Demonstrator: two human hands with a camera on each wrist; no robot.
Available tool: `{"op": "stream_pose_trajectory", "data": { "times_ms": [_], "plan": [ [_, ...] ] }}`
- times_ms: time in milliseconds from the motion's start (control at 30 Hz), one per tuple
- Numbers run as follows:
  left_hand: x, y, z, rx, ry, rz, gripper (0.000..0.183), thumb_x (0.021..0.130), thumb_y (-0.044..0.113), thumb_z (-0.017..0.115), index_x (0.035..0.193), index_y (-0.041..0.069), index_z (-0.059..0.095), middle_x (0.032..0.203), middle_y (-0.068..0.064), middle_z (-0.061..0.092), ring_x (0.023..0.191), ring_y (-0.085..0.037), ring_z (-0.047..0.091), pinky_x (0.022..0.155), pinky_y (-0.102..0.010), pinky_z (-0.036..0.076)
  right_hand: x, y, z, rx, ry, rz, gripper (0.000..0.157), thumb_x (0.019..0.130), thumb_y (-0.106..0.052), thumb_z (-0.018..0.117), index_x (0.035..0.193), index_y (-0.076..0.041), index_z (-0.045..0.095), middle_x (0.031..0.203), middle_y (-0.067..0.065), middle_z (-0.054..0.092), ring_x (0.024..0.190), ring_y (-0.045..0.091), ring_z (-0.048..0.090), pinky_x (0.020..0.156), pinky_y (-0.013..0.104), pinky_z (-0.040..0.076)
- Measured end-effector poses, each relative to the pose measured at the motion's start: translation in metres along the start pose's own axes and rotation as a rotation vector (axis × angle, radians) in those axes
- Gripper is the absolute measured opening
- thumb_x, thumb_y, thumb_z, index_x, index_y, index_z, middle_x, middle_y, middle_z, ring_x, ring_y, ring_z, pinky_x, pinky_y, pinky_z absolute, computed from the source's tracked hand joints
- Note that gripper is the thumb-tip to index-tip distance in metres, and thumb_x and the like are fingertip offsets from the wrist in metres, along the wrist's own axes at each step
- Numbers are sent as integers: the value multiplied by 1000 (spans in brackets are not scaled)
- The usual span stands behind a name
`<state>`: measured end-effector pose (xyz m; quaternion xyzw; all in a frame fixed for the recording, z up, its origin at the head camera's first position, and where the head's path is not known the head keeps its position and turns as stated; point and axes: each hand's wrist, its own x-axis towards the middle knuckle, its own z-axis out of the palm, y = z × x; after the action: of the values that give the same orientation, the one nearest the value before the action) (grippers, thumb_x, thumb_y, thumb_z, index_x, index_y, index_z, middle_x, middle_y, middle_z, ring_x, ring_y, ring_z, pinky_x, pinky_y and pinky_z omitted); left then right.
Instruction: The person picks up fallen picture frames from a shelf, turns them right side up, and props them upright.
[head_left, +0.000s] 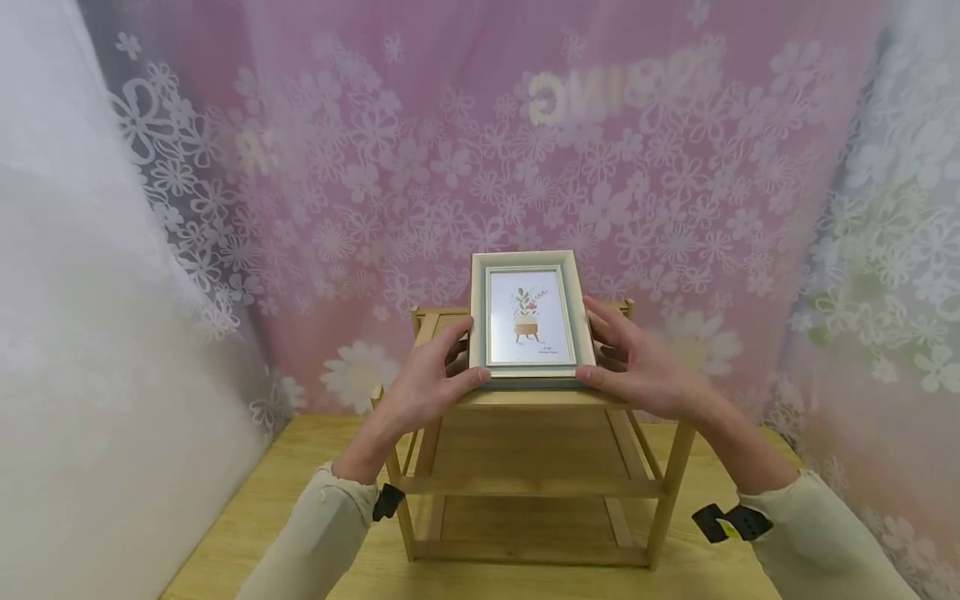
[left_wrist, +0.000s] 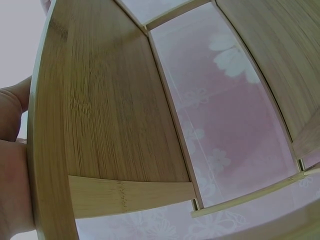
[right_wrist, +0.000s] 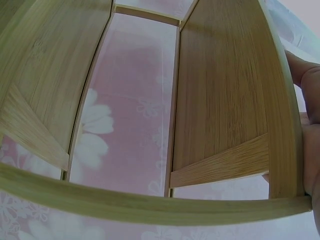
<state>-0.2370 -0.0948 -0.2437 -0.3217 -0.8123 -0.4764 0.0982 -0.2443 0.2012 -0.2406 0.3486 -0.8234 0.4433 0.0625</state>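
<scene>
A picture frame with a cream and pale green border lies tilted back over the top of a bamboo shelf rack, its printed picture of a potted plant facing up. My left hand grips the frame's left side, thumb at the lower left corner. On the opposite side my right hand holds the frame with its thumb on the lower right corner. Fingers of both hands are partly hidden behind the frame's sides. In the wrist views only the rack and part of each hand show; the frame is out of sight there.
The rack has lower shelves and stands on a wood-patterned surface. A pink flowered curtain hangs behind it. A pale sheet closes off the left, and a flowered one the right.
</scene>
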Motion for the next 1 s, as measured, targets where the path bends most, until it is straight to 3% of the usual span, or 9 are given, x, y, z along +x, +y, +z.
{"op": "stream_pose_trajectory", "data": {
  "times_ms": [133,400,700,1000],
  "plan": [
    [-5,7,1,-27,2,-17,66,90,10,64,146,9,30,143,-12,40,129,-27,43,102,-39,40,-2,2,0,19,2,6,85,89,-18,66,153,-21,10,153,12,25,132,37,37,100,51,39],
    [-6,-4,-1,-20,29,-27,65,90,15,65,146,20,32,137,-2,43,115,-23,55,92,-35,50,-4,2,0,52,4,24,86,89,-17,66,153,-22,9,156,7,19,132,38,37,97,49,42],
    [-2,-4,-2,-133,68,-13,81,82,0,71,147,18,27,144,-7,36,111,-29,58,89,-38,51,-4,2,1,40,67,24,94,85,-14,71,153,-24,7,157,5,12,130,31,42,98,36,43],
    [-1,-2,-7,-186,73,10,88,78,-6,71,148,15,22,137,-14,46,108,-31,57,92,-42,49,-1,-2,-1,54,61,-1,98,84,-10,72,153,-18,3,158,0,8,132,29,40,97,29,42]
  ]
}}
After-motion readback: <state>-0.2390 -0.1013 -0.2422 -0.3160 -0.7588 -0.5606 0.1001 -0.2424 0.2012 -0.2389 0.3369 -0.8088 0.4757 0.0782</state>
